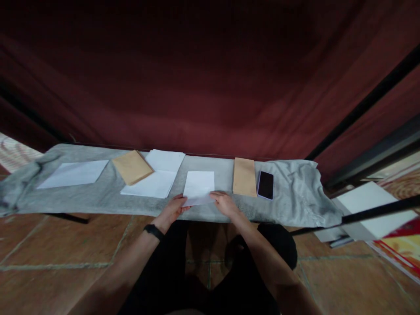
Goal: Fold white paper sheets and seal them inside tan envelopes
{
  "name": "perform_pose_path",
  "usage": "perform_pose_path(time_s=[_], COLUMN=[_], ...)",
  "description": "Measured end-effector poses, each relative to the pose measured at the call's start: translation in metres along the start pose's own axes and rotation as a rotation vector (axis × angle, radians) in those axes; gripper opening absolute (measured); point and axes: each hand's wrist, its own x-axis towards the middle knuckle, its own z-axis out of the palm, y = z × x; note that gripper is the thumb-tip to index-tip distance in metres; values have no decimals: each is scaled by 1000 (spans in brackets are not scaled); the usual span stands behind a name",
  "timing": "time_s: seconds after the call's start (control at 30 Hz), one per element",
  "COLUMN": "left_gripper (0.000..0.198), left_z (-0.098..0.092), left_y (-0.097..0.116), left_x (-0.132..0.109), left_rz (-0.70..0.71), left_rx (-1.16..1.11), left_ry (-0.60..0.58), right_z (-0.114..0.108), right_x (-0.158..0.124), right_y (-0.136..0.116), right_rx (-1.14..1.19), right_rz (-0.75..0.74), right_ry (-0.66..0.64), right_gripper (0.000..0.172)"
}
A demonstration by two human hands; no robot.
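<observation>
A white sheet of paper (pixel 198 186), perhaps folded, lies in front of me near the table's front edge, its near side slightly raised. My left hand (pixel 175 206) pinches its lower left corner, thumb on top. On the lower right edge, my right hand (pixel 223 202) has its fingers closed on the same paper. To the left is a creased stack of white paper (pixel 157 181), partly under several brown envelopes (pixel 133 167). Another brown envelope (pixel 244 176) lies to the right of my right hand.
A grey cloth (pixel 108 199) covers the narrow table. At its left lies a white sheet (pixel 75 173); a phone (pixel 265 185) rests right of the single envelope. A dark red curtain (pixel 210 96) hangs behind. Black metal bars (pixel 370 105) and white boards (pixel 374 208) stand at the right.
</observation>
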Motion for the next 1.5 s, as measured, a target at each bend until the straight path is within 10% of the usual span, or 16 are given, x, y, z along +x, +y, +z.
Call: perform_pose_path(time_s=[0.13,0.37,1.23,1.5], left_gripper=[24,38,34,42], left_z=[-15,-40,0,-9], left_y=[-8,-23,6,1], left_x=[-11,-20,78,61], left_rz=[58,718,532,548], left_rx=[54,641,543,589], left_ry=[49,-151,-59,-124], right_z=[-9,-6,9,11], right_x=[-2,0,49,50], right_y=[-2,-4,17,25], right_rx=[43,79,243,487], right_rz=[24,90,422,383], right_ry=[-43,-33,104,146], right_gripper=[45,35,18,21])
